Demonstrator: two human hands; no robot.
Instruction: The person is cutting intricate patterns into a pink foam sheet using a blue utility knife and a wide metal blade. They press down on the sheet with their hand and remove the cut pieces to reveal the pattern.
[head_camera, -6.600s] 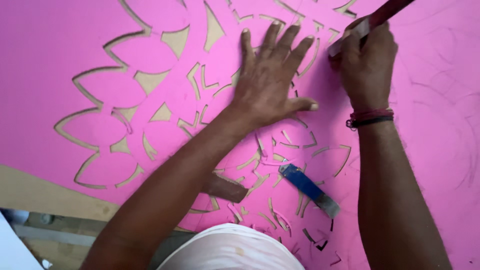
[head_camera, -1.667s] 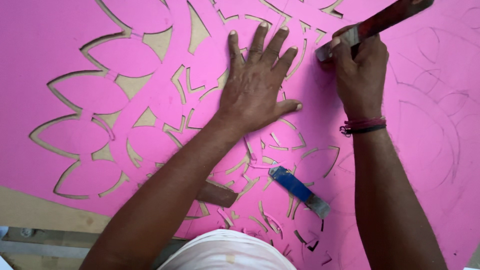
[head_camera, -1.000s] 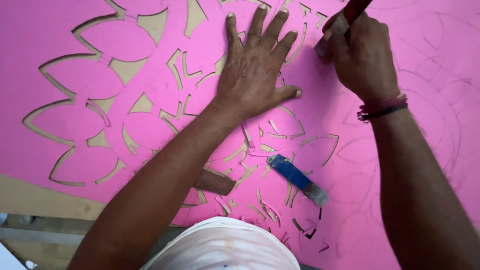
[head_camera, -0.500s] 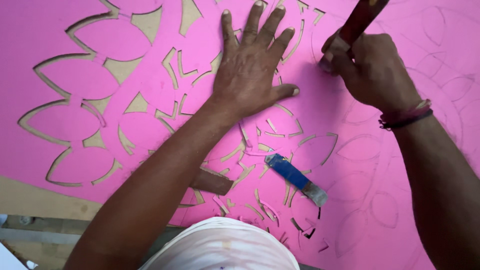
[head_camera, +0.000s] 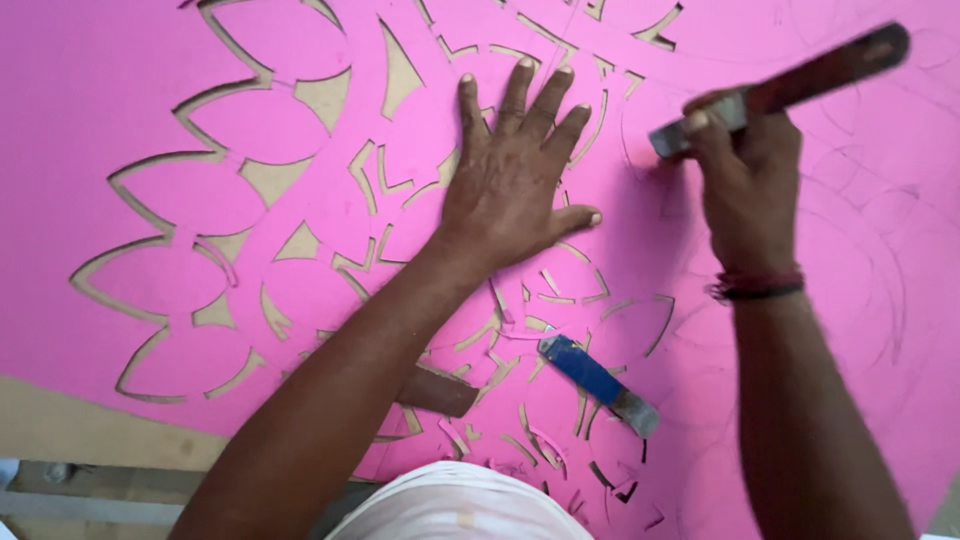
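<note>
Petal pattern half cut into a pink sheet

On the pink sheet (head_camera: 120, 80), the left-side petals are cut through to brown backing; the left hand (head_camera: 515, 185) presses flat, fingers spread; a blue-handled chisel (head_camera: 597, 384) lies loose below; the right hand (head_camera: 745, 170) grips a red-handled chisel (head_camera: 790, 85), its tip at pencilled petals that remain uncut rightward.

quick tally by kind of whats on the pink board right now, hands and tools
Hands: 2, the left hand pressed flat on the pink board, the right hand gripping a tool.
Red-handled tools: 1, the red-handled tool in the right hand.
Blue-handled tools: 1, the blue-handled tool lying on the board.
Brown flat pieces: 1, the brown piece partly hidden under the left forearm.
Total: 5
</note>
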